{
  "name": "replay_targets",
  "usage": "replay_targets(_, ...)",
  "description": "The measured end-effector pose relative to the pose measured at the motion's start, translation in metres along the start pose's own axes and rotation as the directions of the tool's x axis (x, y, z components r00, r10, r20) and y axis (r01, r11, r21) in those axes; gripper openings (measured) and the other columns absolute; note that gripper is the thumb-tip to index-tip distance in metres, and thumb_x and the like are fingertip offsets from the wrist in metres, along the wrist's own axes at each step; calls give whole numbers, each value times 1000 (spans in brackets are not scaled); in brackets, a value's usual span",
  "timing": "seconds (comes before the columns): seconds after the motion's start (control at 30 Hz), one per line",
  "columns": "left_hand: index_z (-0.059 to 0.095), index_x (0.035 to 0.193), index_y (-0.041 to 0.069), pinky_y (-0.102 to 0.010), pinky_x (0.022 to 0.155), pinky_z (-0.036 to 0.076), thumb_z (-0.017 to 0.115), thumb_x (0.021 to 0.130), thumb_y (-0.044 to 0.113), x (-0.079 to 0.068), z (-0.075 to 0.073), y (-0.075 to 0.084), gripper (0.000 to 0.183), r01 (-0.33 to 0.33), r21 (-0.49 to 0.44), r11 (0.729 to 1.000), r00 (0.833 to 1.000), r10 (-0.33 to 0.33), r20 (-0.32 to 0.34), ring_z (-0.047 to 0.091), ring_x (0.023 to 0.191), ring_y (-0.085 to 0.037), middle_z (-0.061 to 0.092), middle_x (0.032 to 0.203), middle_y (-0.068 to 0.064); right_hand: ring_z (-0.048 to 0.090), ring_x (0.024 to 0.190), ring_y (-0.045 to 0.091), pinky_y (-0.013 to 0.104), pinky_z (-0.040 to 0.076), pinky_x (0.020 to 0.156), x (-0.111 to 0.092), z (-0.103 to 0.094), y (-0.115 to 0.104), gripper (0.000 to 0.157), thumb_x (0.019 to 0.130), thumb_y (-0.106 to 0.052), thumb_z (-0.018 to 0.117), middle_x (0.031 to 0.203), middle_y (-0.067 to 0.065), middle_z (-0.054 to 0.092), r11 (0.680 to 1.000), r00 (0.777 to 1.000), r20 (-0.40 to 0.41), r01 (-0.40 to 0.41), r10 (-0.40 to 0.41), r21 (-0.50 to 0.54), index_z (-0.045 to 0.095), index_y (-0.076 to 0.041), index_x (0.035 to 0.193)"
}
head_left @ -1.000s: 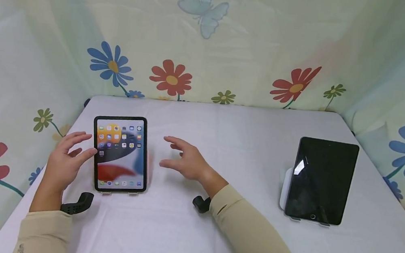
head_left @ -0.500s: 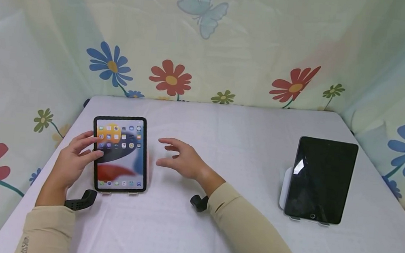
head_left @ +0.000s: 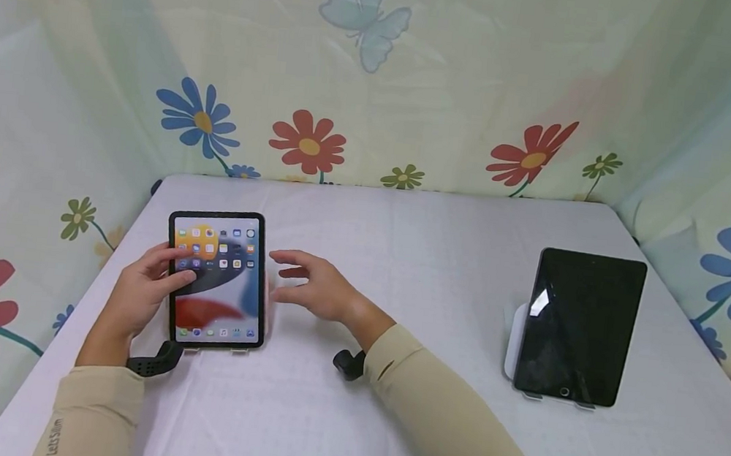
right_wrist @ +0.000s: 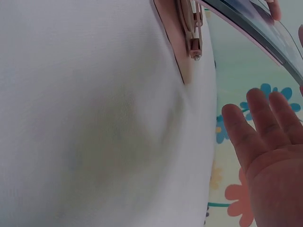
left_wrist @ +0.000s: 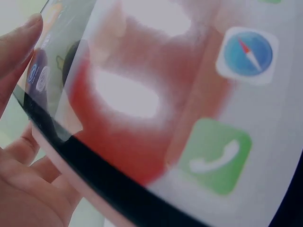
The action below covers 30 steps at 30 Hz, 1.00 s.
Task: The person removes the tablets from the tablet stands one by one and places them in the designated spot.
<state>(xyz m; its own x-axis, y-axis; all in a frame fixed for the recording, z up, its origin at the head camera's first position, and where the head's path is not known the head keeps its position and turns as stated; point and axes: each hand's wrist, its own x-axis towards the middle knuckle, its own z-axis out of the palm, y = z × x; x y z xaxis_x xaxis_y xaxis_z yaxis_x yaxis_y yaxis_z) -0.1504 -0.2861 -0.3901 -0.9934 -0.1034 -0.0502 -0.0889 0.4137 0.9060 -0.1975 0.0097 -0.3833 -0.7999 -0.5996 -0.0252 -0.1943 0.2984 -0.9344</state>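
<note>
A tablet [head_left: 219,302] with a lit home screen leans on a small pink stand [right_wrist: 187,38] at the left of the table. My left hand [head_left: 137,294] is at its left edge, thumb and index finger overlapping the screen. In the left wrist view, one finger [left_wrist: 21,45] lies in front of the screen, while other fingers [left_wrist: 40,170] pass below the tablet's edge, partly hidden. On the opposite side, my right hand [head_left: 320,288] is spread, fingertips close to the tablet's right edge. The right wrist view shows these fingers extended, with a gap between them and the tablet.
A second tablet [head_left: 580,329], its screen dark, leans on a white stand [head_left: 515,341] at the right. White cloth [head_left: 402,261] covers the table. A flowered curtain [head_left: 459,83] hangs around the back and sides.
My left hand has moved right, from beside the tablet's left edge to over part of its screen. My right hand has moved left toward the right edge. Both tablets stay in place.
</note>
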Motion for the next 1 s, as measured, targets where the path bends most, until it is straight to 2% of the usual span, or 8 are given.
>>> replay_targets(0.07,50,141,-1,-53,109,35,67,98,23,0,1,0,52,-15,-2,1000,1000,15,0,25,144,-44,21,162,-17,56,123,19,33,52,94,1,1,-1,62,90,-21,76,145,-2,52,1000,1000,4,5,-5,6,52,-17,147)
replay_targets(0.13,51,141,0,-39,106,43,67,98,23,1,3,0,51,-30,2,1000,1000,30,-1,29,141,-42,28,159,-19,57,122,19,32,52,93,1,2,-2,61,90,-20,76,144,0,53,1000,1000,11,14,-14,13,52,-16,146)
replay_targets(0.2,51,140,0,-25,97,47,67,98,24,1,5,0,51,-39,4,999,999,39,-4,32,137,-41,33,156,-21,57,122,19,31,52,92,2,4,-3,61,90,-19,76,143,2,54,1000,1000,18,15,-16,21,52,-16,146)
replay_targets(0.27,51,141,-1,-15,88,47,68,98,25,1,6,0,53,-35,-7,999,999,35,-7,34,134,-41,35,153,-23,58,122,18,31,52,92,3,5,-3,60,90,-19,76,143,2,54,999,1000,21,17,-18,29,53,-15,146)
replay_targets(0.73,50,143,-1,-12,83,47,68,98,26,3,9,1,55,12,-53,999,1000,-13,-17,39,130,-39,39,150,-24,58,119,18,29,52,91,8,10,-4,60,91,-18,76,141,2,55,996,999,46,2,-7,90,53,-13,145)
replay_targets(1.0,53,139,0,-11,82,48,68,98,26,3,9,0,51,-12,-61,998,1000,11,-24,42,125,-37,42,146,-26,60,118,19,30,53,91,9,13,-7,63,90,-19,76,138,5,55,993,998,65,-23,16,114,51,-16,147)
